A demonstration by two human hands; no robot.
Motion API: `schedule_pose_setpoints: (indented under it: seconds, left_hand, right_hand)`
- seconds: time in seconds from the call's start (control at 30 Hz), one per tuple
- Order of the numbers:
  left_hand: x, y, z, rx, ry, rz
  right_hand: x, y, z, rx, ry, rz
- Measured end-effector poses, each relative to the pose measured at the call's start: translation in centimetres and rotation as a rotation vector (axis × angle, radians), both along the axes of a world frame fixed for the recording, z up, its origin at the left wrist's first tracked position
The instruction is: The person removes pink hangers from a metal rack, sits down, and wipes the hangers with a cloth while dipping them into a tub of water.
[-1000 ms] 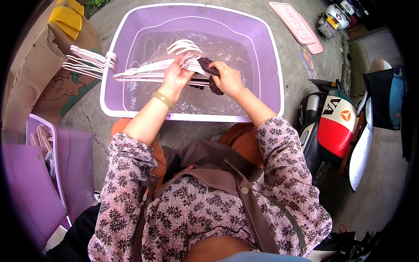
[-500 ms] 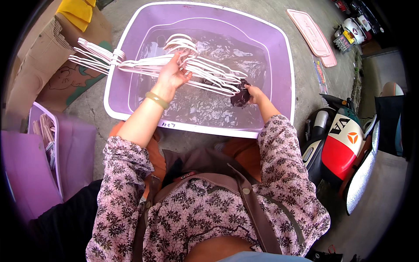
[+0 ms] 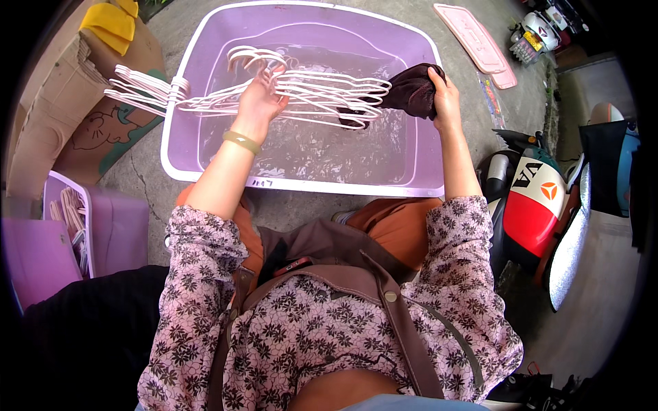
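Note:
My left hand (image 3: 262, 103) is closed around the necks of a bundle of white hangers (image 3: 322, 96), their hooks curling up above it. The bundle lies level over a purple tub (image 3: 301, 186) with water (image 3: 301, 151) in it. In my right hand (image 3: 444, 99) is a bunched dark brown cloth (image 3: 411, 92), held at the tub's right rim. The cloth stretches left to the hangers' ends, and a dark part of it shows behind their lower bars. More white hangers (image 3: 140, 89) stick out past the tub's left rim.
On the left stand a cardboard box (image 3: 51, 109) with a yellow cloth (image 3: 113, 26) and a smaller purple bin (image 3: 116, 226) holding hangers. A red and white scooter (image 3: 538, 205) is parked at right. Pink lids (image 3: 476, 44) lie on the concrete at the far right.
My right hand has moved up and right, pulling the dark cloth out wider beside the hangers' ends. My left hand has shifted slightly left and up with the hangers.

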State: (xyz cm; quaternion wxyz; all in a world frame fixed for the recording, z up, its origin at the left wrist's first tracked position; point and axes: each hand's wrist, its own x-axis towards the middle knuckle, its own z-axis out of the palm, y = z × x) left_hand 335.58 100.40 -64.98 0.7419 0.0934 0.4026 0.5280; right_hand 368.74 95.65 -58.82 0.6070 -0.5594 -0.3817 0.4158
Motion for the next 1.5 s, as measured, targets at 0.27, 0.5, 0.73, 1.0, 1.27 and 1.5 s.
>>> schedule_pose_setpoints:
  seconds: [0.27, 0.5, 0.73, 1.0, 1.27, 1.5]
  left_hand:
    - [2.4, -0.6, -1.0, 0.052, -0.173, 0.192]
    - [4.3, -3.6, 0.8, 0.007, -0.166, 0.039]
    - [3.2, -4.0, 1.5, 0.143, -0.063, 0.009]
    - [2.9, -5.0, 6.2, 0.046, -0.106, -0.124]
    - [3.1, -4.0, 4.9, -0.072, -0.099, -0.114]
    - [1.5, -1.9, 3.6, 0.208, -0.146, -0.211]
  right_hand:
    - [-9.1, -2.2, 2.0, 0.113, 0.207, 0.270]
    - [-17.0, -0.3, -6.6, 0.194, -0.757, 0.085]
    - [-15.4, -0.8, -5.0, 0.548, -1.164, 0.155]
    - [-10.0, -1.7, -6.3, 0.516, -1.332, 0.332]
    - [-5.9, -1.7, -8.4, 0.371, -1.313, 0.338]
    - [-7.7, -3.7, -5.6, 0.171, -1.167, 0.407]
